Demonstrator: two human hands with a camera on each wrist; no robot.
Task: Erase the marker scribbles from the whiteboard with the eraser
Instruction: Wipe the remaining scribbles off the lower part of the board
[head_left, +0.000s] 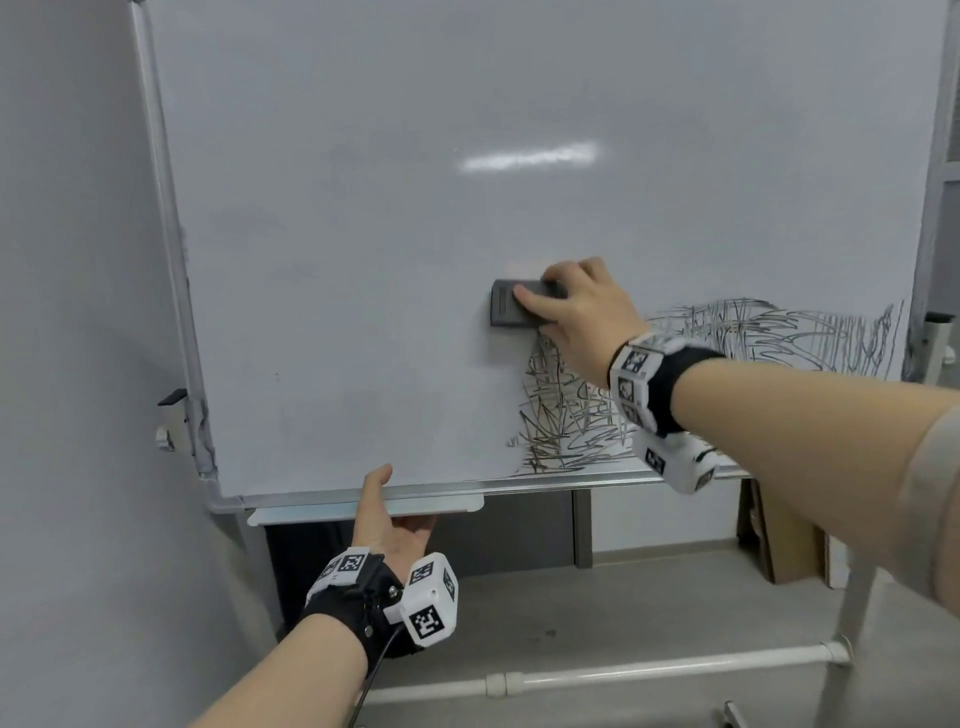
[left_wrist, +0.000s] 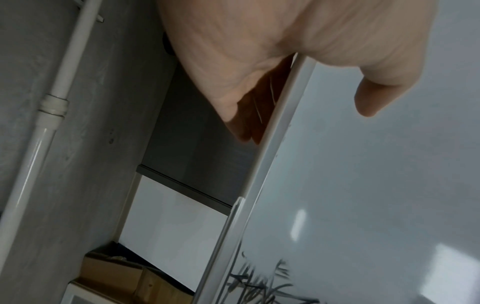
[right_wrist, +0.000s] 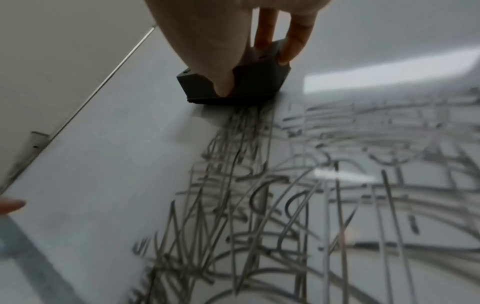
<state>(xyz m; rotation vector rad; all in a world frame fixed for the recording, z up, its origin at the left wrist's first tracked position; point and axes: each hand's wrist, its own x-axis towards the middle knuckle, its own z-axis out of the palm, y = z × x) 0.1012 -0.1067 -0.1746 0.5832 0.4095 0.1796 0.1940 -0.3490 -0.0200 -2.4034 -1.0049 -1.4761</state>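
Observation:
A dark grey eraser (head_left: 511, 310) (right_wrist: 241, 82) lies flat against the whiteboard (head_left: 415, 208), just above the left end of the scribbles. My right hand (head_left: 571, 306) (right_wrist: 249, 51) grips it, thumb on its lower side and fingers on the upper side. Black marker scribbles (head_left: 701, 364) (right_wrist: 298, 195) cover the board's lower right, from the bottom frame to the right edge. My left hand (head_left: 387, 514) (left_wrist: 272, 72) holds the board's bottom edge, with the thumb on the front face and the fingers under the tray (head_left: 441, 505).
A grey wall (head_left: 67, 312) stands left of the board. The stand's white tube (head_left: 623, 670) runs along the floor below. Cardboard (head_left: 789, 540) leans at the lower right behind the stand. A clamp (head_left: 171, 415) sticks out from the left frame.

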